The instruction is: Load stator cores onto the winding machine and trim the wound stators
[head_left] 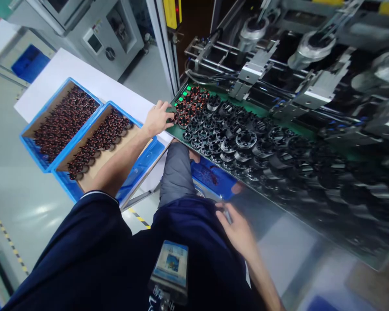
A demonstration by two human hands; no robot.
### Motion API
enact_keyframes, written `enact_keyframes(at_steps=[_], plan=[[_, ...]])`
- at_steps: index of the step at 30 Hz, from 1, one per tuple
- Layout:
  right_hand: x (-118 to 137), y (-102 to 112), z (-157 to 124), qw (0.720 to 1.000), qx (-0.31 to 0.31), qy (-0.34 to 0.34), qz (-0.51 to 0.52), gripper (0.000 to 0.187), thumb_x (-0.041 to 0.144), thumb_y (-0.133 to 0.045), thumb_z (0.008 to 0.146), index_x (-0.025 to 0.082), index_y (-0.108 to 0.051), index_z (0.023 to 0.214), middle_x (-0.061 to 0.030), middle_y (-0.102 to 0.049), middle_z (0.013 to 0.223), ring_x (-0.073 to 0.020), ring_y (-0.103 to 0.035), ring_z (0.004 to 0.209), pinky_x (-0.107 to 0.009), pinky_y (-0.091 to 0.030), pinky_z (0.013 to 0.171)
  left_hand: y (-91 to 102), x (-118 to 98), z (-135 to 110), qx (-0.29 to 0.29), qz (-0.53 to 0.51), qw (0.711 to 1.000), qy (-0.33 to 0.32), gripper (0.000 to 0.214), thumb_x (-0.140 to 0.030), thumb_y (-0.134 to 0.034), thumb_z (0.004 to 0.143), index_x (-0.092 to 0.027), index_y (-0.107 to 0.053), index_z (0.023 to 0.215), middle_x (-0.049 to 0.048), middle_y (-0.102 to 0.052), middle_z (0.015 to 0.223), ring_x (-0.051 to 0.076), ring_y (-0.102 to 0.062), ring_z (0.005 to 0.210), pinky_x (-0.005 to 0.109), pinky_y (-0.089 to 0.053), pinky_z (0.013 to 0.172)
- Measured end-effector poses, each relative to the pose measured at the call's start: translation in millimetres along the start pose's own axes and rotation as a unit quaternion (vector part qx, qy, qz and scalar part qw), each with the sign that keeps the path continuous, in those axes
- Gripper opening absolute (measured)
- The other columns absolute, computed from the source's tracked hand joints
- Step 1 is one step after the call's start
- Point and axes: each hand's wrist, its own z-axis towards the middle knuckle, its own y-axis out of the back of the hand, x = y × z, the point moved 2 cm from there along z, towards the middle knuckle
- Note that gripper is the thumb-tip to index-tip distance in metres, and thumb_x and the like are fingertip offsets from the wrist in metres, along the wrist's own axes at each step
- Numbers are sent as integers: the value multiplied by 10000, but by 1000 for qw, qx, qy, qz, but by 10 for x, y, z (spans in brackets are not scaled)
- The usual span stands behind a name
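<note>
My left hand (157, 118) reaches over the left end of the green work surface (171, 129). Its fingers are closed around a small dark part, apparently a copper-wound motor stator (171, 119), mostly hidden by the fingers. Right beside it stands a cluster of copper-wound stators (194, 103). Bare black stator cores (246, 139) fill the surface further right, some stacked. Low in front of my body, my right hand (236, 229) grips a slim grey pointed tool (227, 212), whose exact kind I cannot make out.
Two blue trays, a far one (24, 134) and a nearer one (60, 179), hold wound stators on a white table (61, 65) at left. Machine clamps and rods (251, 71) overhang the work surface. Below its edge is a blue bin (207, 177). A metal post (164, 47) stands behind.
</note>
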Motion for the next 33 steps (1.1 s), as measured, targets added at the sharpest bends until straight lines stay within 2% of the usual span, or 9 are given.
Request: enact_keyframes(at_steps=[3, 6, 11, 14, 16, 20, 24, 28, 33], plan=[[-114, -35, -55, 1000, -5, -13, 27, 452, 617, -639, 977, 260, -820, 1188, -92, -853, 1083, -278, -785, 952, -416, -605, 969, 100, 38, -111, -61, -77, 994, 45, 552, -764, -539, 1047, -240, -708, 1005, 147, -686, 1384, 316, -607, 1226, 527, -541, 1063], [-74, -66, -86, 996, -38, -4, 78, 426, 608, -668, 977, 246, -852, 1105, -93, -848, 1023, -260, -769, 894, -393, -615, 885, 292, -205, -366, -137, -151, 977, 54, 474, -713, -551, 1068, -251, -642, 1018, 110, -719, 1125, 260, -651, 1003, 468, -585, 925], [450, 40, -101, 964, -182, 80, 176, 305, 488, -722, 1011, 237, -882, 1075, -2, -707, 680, -161, -623, 596, -322, -540, 639, 726, -1400, -959, -197, -305, 930, -62, 368, -612, -749, 1012, -269, -626, 964, 50, -712, 1028, 260, -706, 1023, 492, -616, 916], [919, 178, -97, 913, -244, 228, 236, 184, 360, -755, 1024, 287, -870, 1147, 10, -751, 767, -129, -624, 594, -285, -483, 558, 936, -2057, -1200, -201, -376, 896, -126, 348, -514, -869, 950, -262, -629, 971, 39, -742, 1074, 272, -758, 1077, 475, -637, 884], [1178, 266, -103, 881, -246, 316, 253, 207, 298, -797, 1002, 317, -857, 1198, 18, -788, 855, -117, -636, 619, -291, -527, 598, 1005, -2304, -1276, -206, -410, 875, -155, 361, -457, -924, 911, -254, -638, 996, 41, -754, 1105, 262, -784, 1056, 441, -651, 840], [1373, 386, -144, 880, -234, 316, 266, 230, 272, -809, 1003, 344, -848, 1219, 44, -747, 848, -104, -585, 610, -285, -459, 542, 1029, -2442, -1320, -210, -416, 869, -167, 301, -387, -903, 946, -258, -650, 1046, 53, -745, 1156, 259, -797, 1111, 422, -681, 897], [1281, 424, -199, 898, -223, 278, 257, 210, 345, -788, 1022, 352, -839, 1226, 42, -657, 731, -135, -526, 570, -325, -482, 536, 1016, -2452, -1345, -170, -395, 883, -187, 258, -366, -874, 973, -265, -660, 1077, 65, -752, 1239, 270, -777, 1219, 429, -683, 1000], [1201, 451, -241, 898, -229, 296, 232, 221, 378, -820, 995, 366, -838, 1215, 32, -679, 740, -155, -575, 608, -341, -571, 605, 981, -2515, -1371, -168, -366, 895, -189, 233, -367, -868, 970, -267, -675, 1056, 63, -773, 1262, 257, -790, 1163, 405, -704, 935], [1154, 477, -286, 896, -229, 293, 242, 197, 385, -819, 1001, 329, -854, 1186, 36, -681, 752, -133, -553, 586, -326, -538, 588, 953, -2577, -1400, -150, -329, 912, -193, 204, -330, -855, 972, -291, -708, 1108, 88, -755, 1371, 277, -782, 1191, 426, -712, 941]])
